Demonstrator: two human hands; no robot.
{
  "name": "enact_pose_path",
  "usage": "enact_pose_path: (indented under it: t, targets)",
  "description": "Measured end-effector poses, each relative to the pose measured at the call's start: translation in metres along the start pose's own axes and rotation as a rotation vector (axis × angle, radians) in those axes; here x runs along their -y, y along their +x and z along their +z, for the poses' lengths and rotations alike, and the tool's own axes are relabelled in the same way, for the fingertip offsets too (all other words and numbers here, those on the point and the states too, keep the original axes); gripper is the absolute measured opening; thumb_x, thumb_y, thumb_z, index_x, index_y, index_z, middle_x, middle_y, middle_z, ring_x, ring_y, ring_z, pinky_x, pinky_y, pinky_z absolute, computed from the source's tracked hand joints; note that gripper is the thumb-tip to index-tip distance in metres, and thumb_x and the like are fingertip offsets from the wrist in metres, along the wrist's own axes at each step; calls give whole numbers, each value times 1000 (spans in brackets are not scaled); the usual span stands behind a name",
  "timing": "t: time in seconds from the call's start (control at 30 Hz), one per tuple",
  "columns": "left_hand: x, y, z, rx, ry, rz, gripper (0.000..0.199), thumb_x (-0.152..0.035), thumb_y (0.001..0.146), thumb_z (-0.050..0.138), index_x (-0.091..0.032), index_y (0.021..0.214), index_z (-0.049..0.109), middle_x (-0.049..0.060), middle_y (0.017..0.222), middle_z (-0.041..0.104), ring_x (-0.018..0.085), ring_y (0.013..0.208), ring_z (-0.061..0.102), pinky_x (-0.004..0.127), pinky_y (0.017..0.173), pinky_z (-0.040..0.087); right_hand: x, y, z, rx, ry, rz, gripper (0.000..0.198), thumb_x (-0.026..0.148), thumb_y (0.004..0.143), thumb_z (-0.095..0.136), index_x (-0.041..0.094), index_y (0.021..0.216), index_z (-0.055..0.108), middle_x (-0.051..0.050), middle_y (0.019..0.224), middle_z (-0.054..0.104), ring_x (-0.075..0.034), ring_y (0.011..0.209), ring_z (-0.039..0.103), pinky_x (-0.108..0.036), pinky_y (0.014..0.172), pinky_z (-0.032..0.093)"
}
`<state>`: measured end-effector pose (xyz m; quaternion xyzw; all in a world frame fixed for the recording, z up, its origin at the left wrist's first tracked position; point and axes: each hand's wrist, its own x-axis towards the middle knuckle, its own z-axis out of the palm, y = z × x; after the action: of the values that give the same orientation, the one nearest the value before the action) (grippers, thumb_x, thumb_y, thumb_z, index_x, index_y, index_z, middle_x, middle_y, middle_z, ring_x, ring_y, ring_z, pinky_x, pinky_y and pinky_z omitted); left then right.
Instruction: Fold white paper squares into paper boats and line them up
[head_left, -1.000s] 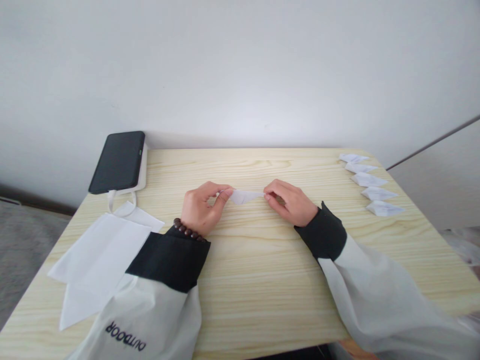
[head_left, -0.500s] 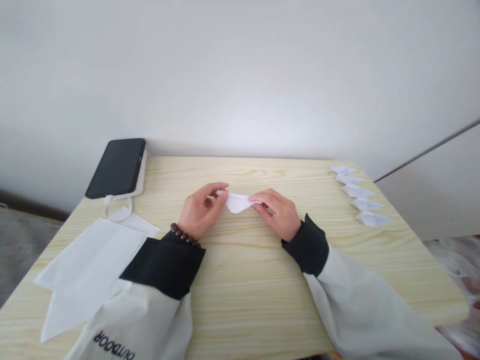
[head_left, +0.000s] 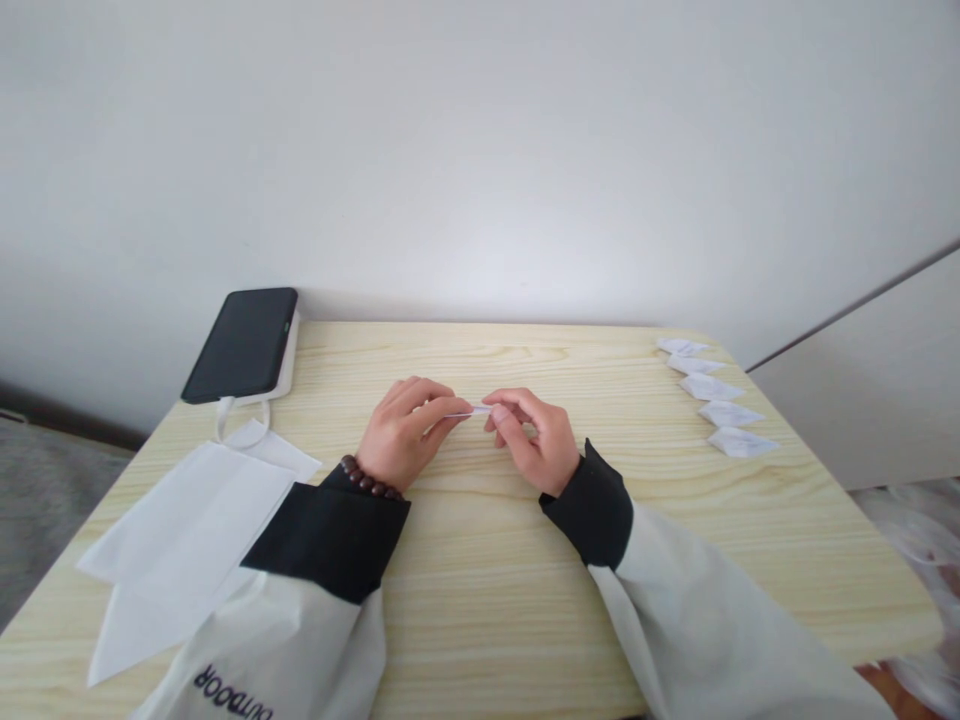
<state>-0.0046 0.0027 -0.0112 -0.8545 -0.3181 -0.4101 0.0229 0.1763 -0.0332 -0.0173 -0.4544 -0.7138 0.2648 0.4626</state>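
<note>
Between my hands, above the middle of the wooden table [head_left: 480,600], is a small folded white paper [head_left: 481,409], seen nearly edge-on as a thin strip. My left hand [head_left: 405,425], with a beaded bracelet at the wrist, pinches its left part and hides much of it. At the other end, my right hand [head_left: 534,435] grips the paper between thumb and fingers. Several folded paper pieces [head_left: 721,388] with pointed ends lie in a row at the table's right side.
On the left lie overlapping white paper sheets [head_left: 187,540], partly under my left sleeve. Behind them a black-screened device [head_left: 244,342] rests on a white block, with a looped white cable [head_left: 225,420]. A white wall [head_left: 480,160] borders the table's back edge.
The folded paper has turned from showing its broad face to nearly edge-on. My right hand has moved left, closer to my left hand, whose fingers now cover more of the paper.
</note>
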Motion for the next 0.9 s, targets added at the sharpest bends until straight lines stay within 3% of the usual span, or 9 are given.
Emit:
enact_pose_path:
  t: [0.23,0.37,0.5,0.67,0.9]
  targets:
    - [0,-2,1,10,10,6,13,-16,84,54,-20,84,67,4,80,64,13,73,59,25,67,48,-2,3,-2,-57,54,109,14,27,83,52,17,74,56,0,60,60,-9,49,55,-20,46,42]
    - [0,-2,0,40,-40,5,12,-15,85,53,-17,86,64,6,86,66,14,79,61,26,73,49,-5,3,0,-111,143,137,14,29,84,51,17,78,56,0,62,60,-9,48,55,-21,47,44]
    - [-1,0,-1,32,-13,-26,14,-15,86,50,-17,90,63,5,85,68,15,79,61,27,73,49,-6,2,0,-149,50,43,12,28,84,52,19,91,56,0,72,62,-7,47,54,-20,45,43]
    - [-6,0,-1,30,-75,-74,20,-14,84,51,-18,100,62,6,90,67,15,82,63,26,75,50,-4,1,0,-182,-81,-93,10,23,82,54,20,91,58,1,73,63,-6,46,52,-19,45,44]
    - [-11,0,0,43,-185,-133,10,-17,83,55,-17,86,64,3,81,67,12,75,63,22,70,49,-6,2,-2,-134,-187,-193,13,23,86,51,21,90,62,-2,82,66,-8,56,56,-20,53,48]
